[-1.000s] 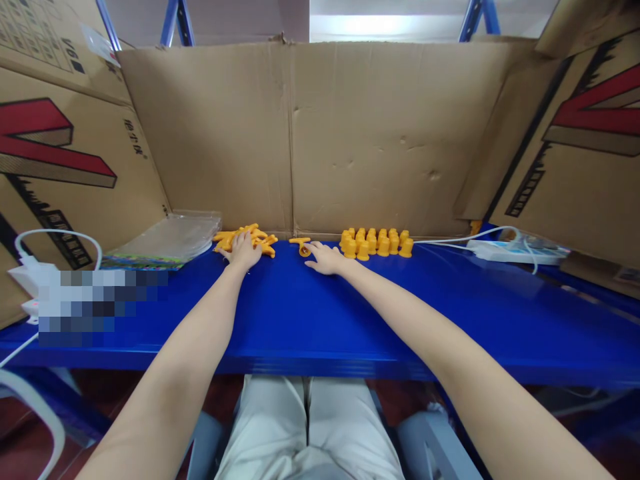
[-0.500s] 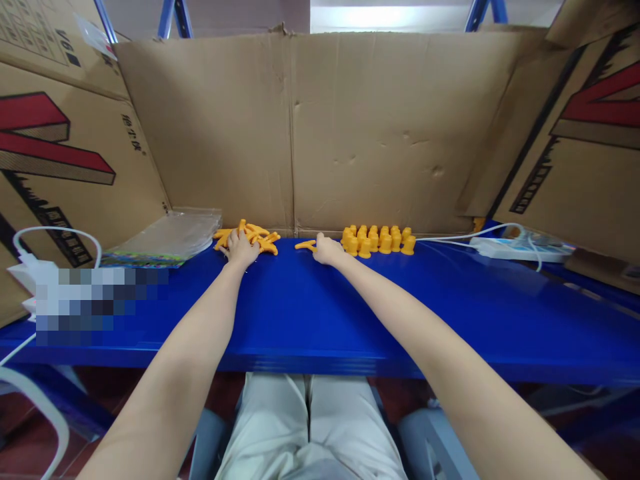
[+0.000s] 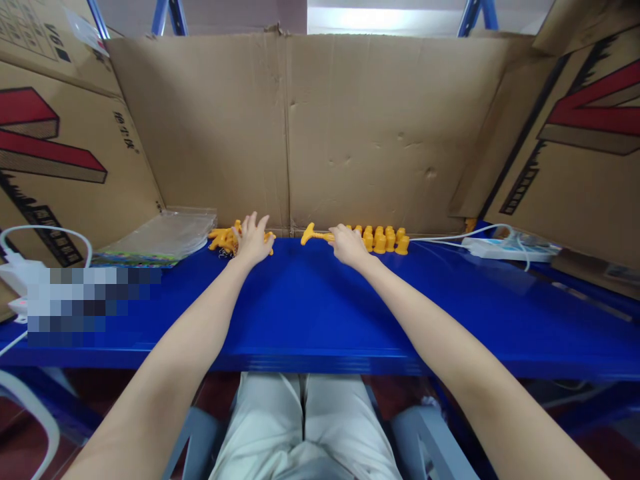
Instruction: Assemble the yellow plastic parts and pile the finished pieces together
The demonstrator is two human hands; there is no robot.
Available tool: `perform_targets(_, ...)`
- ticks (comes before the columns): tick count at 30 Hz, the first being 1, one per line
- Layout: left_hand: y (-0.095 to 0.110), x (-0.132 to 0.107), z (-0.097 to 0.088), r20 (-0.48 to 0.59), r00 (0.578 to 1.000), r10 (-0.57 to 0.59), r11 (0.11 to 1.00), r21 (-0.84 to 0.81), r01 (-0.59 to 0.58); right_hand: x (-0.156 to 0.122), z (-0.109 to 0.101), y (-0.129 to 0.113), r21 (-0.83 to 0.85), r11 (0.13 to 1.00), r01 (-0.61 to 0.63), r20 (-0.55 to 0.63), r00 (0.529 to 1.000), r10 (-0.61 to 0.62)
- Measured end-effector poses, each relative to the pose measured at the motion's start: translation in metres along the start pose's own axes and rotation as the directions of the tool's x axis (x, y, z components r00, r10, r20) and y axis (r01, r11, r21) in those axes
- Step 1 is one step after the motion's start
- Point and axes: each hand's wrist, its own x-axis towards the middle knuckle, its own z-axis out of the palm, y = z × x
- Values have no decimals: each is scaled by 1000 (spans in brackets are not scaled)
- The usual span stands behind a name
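My right hand (image 3: 349,245) is closed on an orange T-shaped handle (image 3: 310,233); its curved crossbar points left and its stem runs into my fingers. Close behind and to the right of that hand stand small orange flanged caps (image 3: 380,241) in rows, partly hidden by it. My left hand (image 3: 254,245) is open, fingers spread, at the right side of a pile of orange curved pieces (image 3: 223,239). It covers part of the pile, and I cannot tell whether it touches a piece. Small thin dark bits show at the pile's front.
Clear plastic bags (image 3: 165,233) lie left of the pile on the blue table (image 3: 305,307). A white power strip (image 3: 505,250) with cables sits at the right. Cardboard panels (image 3: 380,133) wall off the back and both sides. White chargers (image 3: 23,280) stand far left.
My left hand has lifted and opened, shifting right off the pile. My right hand has moved right, and the T-shaped handle it holds now shows more of its crossbar and stem.
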Motion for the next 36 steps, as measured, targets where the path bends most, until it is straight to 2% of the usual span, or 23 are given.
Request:
perform_targets(2, 12, -3, -3, 28, 983, 183, 981, -76, -180, -3, 1, 4, -4, 999, 52, -46, 998, -53)
perform_targets(4, 24, -7, -3, 72, 936, 345, 928, -176, -329, -5, 1, 6, -12, 995, 101, -62, 993, -102)
perform_targets(6, 34, -12, -2, 116, 902, 417, 892, -242, -382, -8, 0, 4, -20, 988, 156, -77, 985, -157)
perform_targets(9, 42, -17, -1, 138, 904, 405, 898, -246, -365, -12, -4, -2, -26, 970, 241, -112, 964, -243)
perform_targets(12, 46, -19, -3, 94, 925, 369, 913, -221, -342, -15, -7, -8, -27, 959, 282, -127, 951, -283)
perform_targets(16, 50, -19, -8, 18, 950, 313, 935, -180, -305, -16, -9, -13, -33, 966, 258, -119, 958, -260)
perform_targets(19, 53, -19, -9, 3, 958, 288, 942, -179, -283, -17, -11, -13, -72, 969, 238, -153, 957, -246)
perform_targets(25, 56, -20, -10, 30, 973, 228, 959, -178, -220, -15, -11, -11, -157, 951, 266, -213, 931, -295)
perform_targets(33, 57, -22, -15, 80, 976, 200, 980, -26, -199, -12, 3, -6, -90, 951, 296, -94, 948, -304)
perform_targets(36, 57, -20, -14, 104, 977, 188, 982, -27, -187, -12, -2, -8, -128, 949, 288, -117, 946, -303)
